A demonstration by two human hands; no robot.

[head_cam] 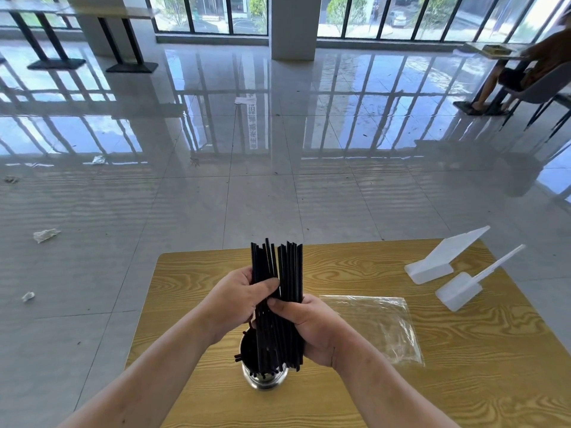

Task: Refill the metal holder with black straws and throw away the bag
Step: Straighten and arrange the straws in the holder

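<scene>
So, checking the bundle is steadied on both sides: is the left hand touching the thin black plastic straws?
Touching. The head view shows the left hand with its thumb curled across the thin black plastic straws, above the shiny metal holder.

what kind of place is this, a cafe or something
Likely a café or canteen dining hall: pedestal tables by tall windows across a wide tiled floor, plus black straws over a metal holder on a wooden table.

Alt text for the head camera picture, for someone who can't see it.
The left hand and right hand grip black straws upright above a metal holder on a wooden table. A clear bag and two white scoops lie to the right.
</scene>
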